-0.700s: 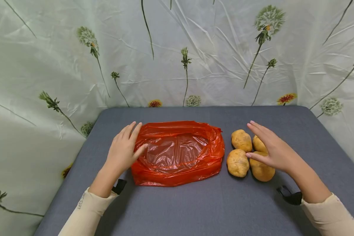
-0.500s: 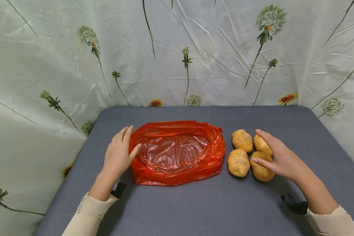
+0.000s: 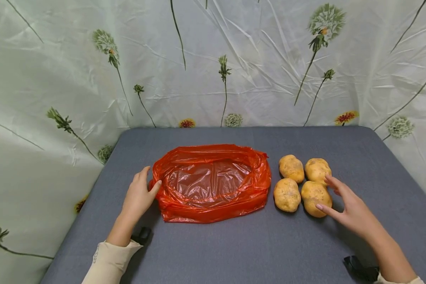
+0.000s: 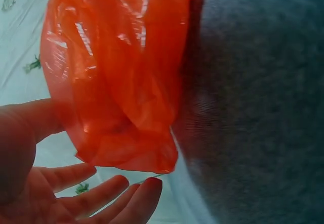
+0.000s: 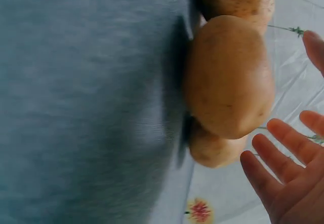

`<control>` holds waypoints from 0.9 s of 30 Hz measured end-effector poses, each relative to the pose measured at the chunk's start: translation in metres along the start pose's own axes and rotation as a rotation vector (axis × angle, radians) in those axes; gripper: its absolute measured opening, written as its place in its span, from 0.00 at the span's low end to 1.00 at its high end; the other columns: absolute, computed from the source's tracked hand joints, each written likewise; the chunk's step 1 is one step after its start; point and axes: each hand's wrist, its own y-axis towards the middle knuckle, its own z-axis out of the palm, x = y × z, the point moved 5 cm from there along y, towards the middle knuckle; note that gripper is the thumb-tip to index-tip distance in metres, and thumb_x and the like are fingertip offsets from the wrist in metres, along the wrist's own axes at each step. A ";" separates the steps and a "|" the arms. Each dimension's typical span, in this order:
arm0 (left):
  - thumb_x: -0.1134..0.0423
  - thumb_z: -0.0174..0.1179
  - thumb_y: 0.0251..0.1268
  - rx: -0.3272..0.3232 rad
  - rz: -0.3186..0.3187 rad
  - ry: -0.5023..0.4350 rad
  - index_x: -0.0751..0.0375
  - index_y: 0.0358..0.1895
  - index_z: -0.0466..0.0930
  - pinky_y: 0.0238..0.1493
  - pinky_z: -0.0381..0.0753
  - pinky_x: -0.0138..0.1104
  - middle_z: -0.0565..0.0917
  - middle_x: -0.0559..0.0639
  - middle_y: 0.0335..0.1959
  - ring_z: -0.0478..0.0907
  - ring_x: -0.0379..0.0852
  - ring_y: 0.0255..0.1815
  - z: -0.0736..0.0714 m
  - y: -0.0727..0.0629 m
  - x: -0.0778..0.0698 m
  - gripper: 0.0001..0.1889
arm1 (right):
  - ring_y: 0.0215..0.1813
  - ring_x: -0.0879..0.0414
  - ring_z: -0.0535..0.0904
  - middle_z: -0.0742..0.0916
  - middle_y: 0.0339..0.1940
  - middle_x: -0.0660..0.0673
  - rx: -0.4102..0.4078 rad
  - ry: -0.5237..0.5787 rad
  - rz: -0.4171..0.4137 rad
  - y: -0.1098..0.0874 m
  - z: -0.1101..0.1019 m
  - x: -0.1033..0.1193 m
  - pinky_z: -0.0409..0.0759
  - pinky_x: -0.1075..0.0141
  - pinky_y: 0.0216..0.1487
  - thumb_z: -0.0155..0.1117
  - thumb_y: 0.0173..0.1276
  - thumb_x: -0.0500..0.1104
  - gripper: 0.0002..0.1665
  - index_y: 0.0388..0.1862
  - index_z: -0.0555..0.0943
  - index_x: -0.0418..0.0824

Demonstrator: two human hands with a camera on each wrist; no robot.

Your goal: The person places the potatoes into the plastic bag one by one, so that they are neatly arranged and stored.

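Note:
A red plastic bag [image 3: 213,213] lies on the grey table, its wide mouth facing up. My left hand [image 3: 136,197] is at the bag's left end, thumb over the edge and fingers outside. In the left wrist view the thumb tip overlaps the red film [image 4: 126,82], while the loosely bent fingers stand apart from it. To the right of the bag several potatoes sit in a tight group. My right hand [image 3: 353,211] hovers at the group's right side, fingers spread and holding nothing. Nearest to it is the front right potato [image 3: 316,197], large in the right wrist view.
The front left potato [image 3: 286,195] is beside the bag's right end. Behind it are the back left potato [image 3: 291,169] and back right potato [image 3: 316,169]. A flower-printed cloth [image 3: 206,79] hangs behind the grey table [image 3: 234,252]. Black straps hang at both wrists.
My left hand has moved left and down to the bag's left end, which bulges further left. My right hand has drawn back right and toward me, uncovering the potatoes.

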 end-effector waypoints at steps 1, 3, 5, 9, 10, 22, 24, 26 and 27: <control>0.58 0.55 0.62 0.011 -0.010 -0.024 0.72 0.62 0.57 0.49 0.64 0.55 0.66 0.72 0.54 0.66 0.67 0.52 0.001 0.000 0.003 0.31 | 0.57 0.59 0.65 0.72 0.54 0.32 -0.006 0.013 0.008 -0.002 0.001 -0.002 0.60 0.75 0.54 0.72 0.49 0.38 0.50 0.67 0.56 0.35; 0.56 0.54 0.63 0.037 -0.029 -0.080 0.71 0.62 0.58 0.47 0.66 0.54 0.68 0.71 0.52 0.69 0.65 0.50 0.004 0.001 0.008 0.30 | 0.55 0.66 0.63 0.72 0.54 0.32 -0.022 0.029 0.019 -0.004 0.004 -0.006 0.53 0.87 0.48 0.73 0.48 0.38 0.49 0.66 0.57 0.34; 0.56 0.54 0.63 0.058 -0.042 -0.136 0.71 0.62 0.59 0.44 0.69 0.53 0.69 0.70 0.51 0.72 0.63 0.46 0.006 0.001 0.012 0.29 | 0.54 0.61 0.65 0.71 0.54 0.32 -0.018 0.046 0.053 -0.006 0.007 -0.009 0.55 0.86 0.46 0.73 0.48 0.38 0.48 0.65 0.58 0.33; 0.58 0.54 0.63 0.095 -0.087 -0.250 0.67 0.62 0.59 0.41 0.72 0.49 0.70 0.69 0.51 0.74 0.62 0.45 0.012 -0.001 0.019 0.28 | 0.49 0.43 0.69 0.69 0.57 0.33 0.019 0.048 0.145 -0.009 0.010 -0.014 0.63 0.81 0.43 0.72 0.50 0.41 0.48 0.65 0.58 0.34; 0.59 0.54 0.63 0.101 -0.100 -0.279 0.67 0.63 0.59 0.40 0.74 0.47 0.70 0.69 0.51 0.74 0.61 0.45 0.013 -0.001 0.021 0.27 | 0.48 0.40 0.70 0.68 0.57 0.32 0.033 0.052 0.163 -0.010 0.011 -0.016 0.67 0.76 0.44 0.72 0.50 0.42 0.48 0.66 0.57 0.34; 0.64 0.54 0.64 0.105 -0.133 -0.466 0.65 0.61 0.63 0.28 0.76 0.31 0.70 0.66 0.49 0.75 0.57 0.43 0.019 -0.003 0.028 0.23 | 0.41 0.48 0.78 0.67 0.57 0.30 0.051 0.123 0.235 -0.011 0.014 -0.018 0.74 0.75 0.31 0.71 0.52 0.41 0.46 0.66 0.58 0.35; 0.63 0.54 0.64 0.107 -0.131 -0.474 0.65 0.61 0.63 0.29 0.76 0.31 0.70 0.66 0.49 0.75 0.58 0.43 0.020 -0.004 0.029 0.23 | 0.40 0.62 0.77 0.67 0.58 0.31 0.039 0.135 0.243 -0.011 0.012 -0.018 0.74 0.76 0.31 0.71 0.51 0.41 0.46 0.66 0.58 0.35; 0.63 0.54 0.64 0.106 -0.126 -0.480 0.65 0.61 0.63 0.29 0.75 0.31 0.70 0.66 0.49 0.75 0.58 0.44 0.020 -0.004 0.029 0.23 | 0.39 0.73 0.72 0.66 0.58 0.31 0.024 0.149 0.248 -0.011 0.010 -0.017 0.73 0.77 0.32 0.71 0.51 0.40 0.46 0.66 0.58 0.36; 0.63 0.54 0.64 0.104 -0.124 -0.481 0.64 0.61 0.63 0.29 0.75 0.30 0.70 0.66 0.50 0.75 0.58 0.44 0.020 -0.004 0.030 0.23 | 0.39 0.76 0.71 0.66 0.58 0.31 0.017 0.161 0.247 -0.011 0.009 -0.016 0.73 0.78 0.32 0.71 0.51 0.39 0.46 0.66 0.58 0.36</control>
